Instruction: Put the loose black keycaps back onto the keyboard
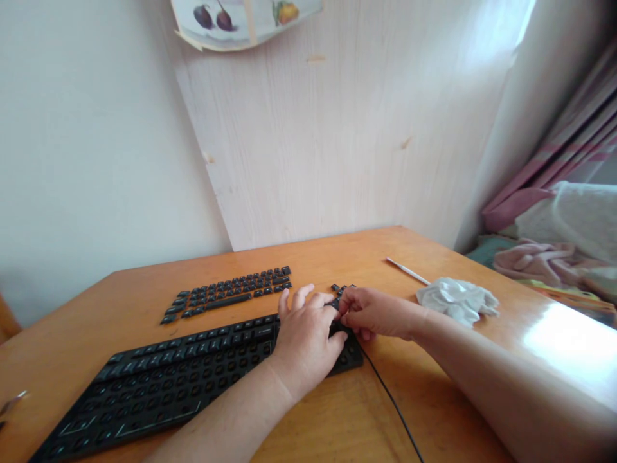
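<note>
A black keyboard (193, 379) lies slantwise on the table, its upper rows capped and most of its lower rows showing bare key sockets. Over its right part rests my left hand (306, 337), palm down, with the fingers spread and the thumb apart. My right hand (369, 313) is at the keyboard's far right corner, thumb and forefinger pinched together beside my left fingers. Whatever lies in that pinch is hidden. Behind the keyboard, loose black keycaps (231, 292) are laid out in rows. A few more keycaps (336, 287) sit just beyond my right hand.
On the wooden table (385, 411) a black cable (393, 399) runs from near my right hand toward the front edge. A crumpled white cloth (456, 300) and a thin white stick (407, 270) lie at the right. A pale board and wall stand behind the table.
</note>
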The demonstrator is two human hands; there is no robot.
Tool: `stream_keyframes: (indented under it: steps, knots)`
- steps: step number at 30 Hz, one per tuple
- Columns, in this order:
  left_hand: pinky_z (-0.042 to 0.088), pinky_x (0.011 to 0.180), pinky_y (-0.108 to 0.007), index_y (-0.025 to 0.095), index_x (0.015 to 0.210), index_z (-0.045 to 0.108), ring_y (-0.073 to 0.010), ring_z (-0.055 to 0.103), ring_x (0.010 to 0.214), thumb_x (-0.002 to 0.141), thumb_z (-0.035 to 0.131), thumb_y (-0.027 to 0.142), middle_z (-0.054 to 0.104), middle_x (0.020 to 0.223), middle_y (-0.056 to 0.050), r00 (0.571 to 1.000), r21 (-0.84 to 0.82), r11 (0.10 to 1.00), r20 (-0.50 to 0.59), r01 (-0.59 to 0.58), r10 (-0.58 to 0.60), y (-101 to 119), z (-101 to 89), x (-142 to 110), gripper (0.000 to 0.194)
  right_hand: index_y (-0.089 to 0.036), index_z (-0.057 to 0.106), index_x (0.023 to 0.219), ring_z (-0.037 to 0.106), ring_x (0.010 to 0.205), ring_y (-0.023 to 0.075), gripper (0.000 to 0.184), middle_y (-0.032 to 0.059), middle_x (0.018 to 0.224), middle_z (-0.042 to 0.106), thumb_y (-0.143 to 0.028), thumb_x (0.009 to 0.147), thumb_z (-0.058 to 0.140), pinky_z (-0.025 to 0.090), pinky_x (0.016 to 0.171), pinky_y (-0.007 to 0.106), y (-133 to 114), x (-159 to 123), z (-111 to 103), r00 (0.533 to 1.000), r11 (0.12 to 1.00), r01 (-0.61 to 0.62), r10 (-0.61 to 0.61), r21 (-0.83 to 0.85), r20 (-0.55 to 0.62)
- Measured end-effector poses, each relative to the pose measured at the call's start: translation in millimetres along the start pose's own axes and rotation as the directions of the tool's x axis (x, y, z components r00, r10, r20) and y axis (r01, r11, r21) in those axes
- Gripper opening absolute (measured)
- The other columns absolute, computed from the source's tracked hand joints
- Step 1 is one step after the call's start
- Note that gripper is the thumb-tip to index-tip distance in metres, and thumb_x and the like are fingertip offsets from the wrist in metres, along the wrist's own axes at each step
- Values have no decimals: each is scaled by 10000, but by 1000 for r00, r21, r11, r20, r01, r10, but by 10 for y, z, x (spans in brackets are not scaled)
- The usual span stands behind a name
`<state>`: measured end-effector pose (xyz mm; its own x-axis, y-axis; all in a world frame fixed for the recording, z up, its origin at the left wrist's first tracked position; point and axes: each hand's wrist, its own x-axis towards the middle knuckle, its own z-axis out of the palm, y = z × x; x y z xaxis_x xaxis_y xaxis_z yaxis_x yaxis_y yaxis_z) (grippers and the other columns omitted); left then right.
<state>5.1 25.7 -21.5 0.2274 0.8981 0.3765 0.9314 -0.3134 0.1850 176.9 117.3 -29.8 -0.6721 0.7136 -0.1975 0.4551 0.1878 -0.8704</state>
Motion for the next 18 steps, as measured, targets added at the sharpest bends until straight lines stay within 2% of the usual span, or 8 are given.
stream_keyframes:
  steps: [5, 10, 18]
  knots:
    - [128, 1127, -657, 301, 928, 723, -367, 375, 1352, 785, 707, 346, 630, 1317, 18, 1000, -31, 1000, 14, -3, 4, 0, -3, 9, 150, -190, 520, 907, 580, 475, 89, 123, -49, 607, 595, -183, 794, 568, 449, 436, 174, 4, -8, 11, 999, 998, -25, 23, 53, 31]
    - [165, 1125, -632, 308, 928, 731, -364, 377, 1351, 777, 709, 351, 635, 1320, 26, 999, -57, 998, 30, 27, -26, -26, 35, 40, 159, -185, 520, 954, 582, 469, 86, 174, -53, 602, 602, -200, 799, 597, 475, 447, 178, 6, -17, -3, 996, 992, -69, 62, 102, 69]
    - [132, 1135, -641, 316, 942, 728, -361, 361, 1366, 775, 721, 362, 626, 1333, 23, 999, -74, 997, -4, 33, -34, -35, 45, 0, 173, -186, 521, 944, 579, 473, 84, 175, -56, 603, 603, -234, 807, 618, 478, 457, 183, 4, -24, -14, 997, 993, -64, 59, 99, 52]
